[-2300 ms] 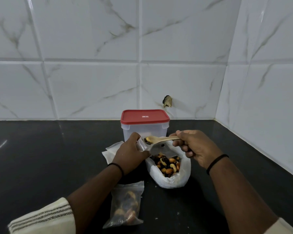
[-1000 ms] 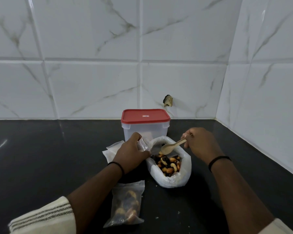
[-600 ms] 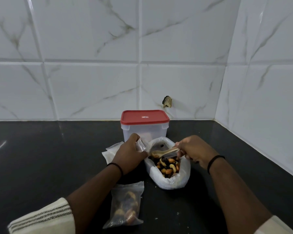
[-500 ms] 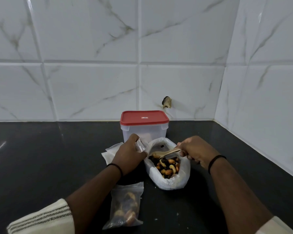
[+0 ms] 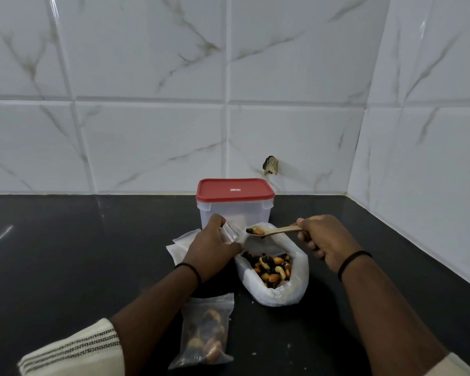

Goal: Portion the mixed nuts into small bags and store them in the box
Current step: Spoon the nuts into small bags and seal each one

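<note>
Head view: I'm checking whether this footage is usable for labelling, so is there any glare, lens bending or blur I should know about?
Head view: tile grout lines bow from wide-angle distortion; a bright glare streak marks the black counter at left; the spoon and mixed nuts are sharp; the filled bag near the bottom edge looks soft.

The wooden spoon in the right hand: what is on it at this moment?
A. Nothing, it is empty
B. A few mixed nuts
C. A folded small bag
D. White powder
B. The wooden spoon, held level by the right hand above the large white bag, carries a few nuts in its bowl, beside the small bag that the left hand holds.
</note>
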The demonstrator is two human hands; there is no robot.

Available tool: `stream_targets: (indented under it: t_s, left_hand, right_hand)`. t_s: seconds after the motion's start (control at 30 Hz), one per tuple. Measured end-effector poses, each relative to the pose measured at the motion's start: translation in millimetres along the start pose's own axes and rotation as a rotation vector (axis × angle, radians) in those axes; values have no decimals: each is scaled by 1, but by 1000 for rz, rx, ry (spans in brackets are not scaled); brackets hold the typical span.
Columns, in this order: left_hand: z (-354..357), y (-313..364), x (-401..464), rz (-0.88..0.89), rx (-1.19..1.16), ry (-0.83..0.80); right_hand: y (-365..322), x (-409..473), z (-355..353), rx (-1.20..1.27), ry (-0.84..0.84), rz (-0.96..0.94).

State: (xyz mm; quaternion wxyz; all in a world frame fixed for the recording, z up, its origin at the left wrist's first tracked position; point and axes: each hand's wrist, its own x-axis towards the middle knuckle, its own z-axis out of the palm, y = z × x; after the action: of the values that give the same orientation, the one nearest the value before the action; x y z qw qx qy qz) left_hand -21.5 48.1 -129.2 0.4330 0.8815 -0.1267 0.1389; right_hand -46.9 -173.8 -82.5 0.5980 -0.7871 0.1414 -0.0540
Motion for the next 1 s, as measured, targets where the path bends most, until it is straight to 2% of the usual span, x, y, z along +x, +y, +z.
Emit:
stream_targets:
  t_s: [0.17, 0.47, 0.57, 0.67, 0.87, 1.0]
  left_hand:
    - [-1, 2, -1, 9, -3, -4]
    - [-1, 3, -1, 30, -61, 41]
    - [0, 3, -1, 49, -199, 37]
    - [-1, 4, -3, 73, -370, 26]
    - [-2, 7, -2, 7, -820, -79]
    - [-8, 10, 0, -57, -981, -129]
  right_hand:
    - [-6, -7, 4, 130, -31, -144]
    - [-9, -17, 16, -41, -172, -542]
    - [-9, -17, 15, -61, -249, -639]
    - [-10, -18, 16, -50, -250, -662]
    - [-11, -16, 15, 55, -125, -643]
    - [-13, -16, 14, 175, 2, -580]
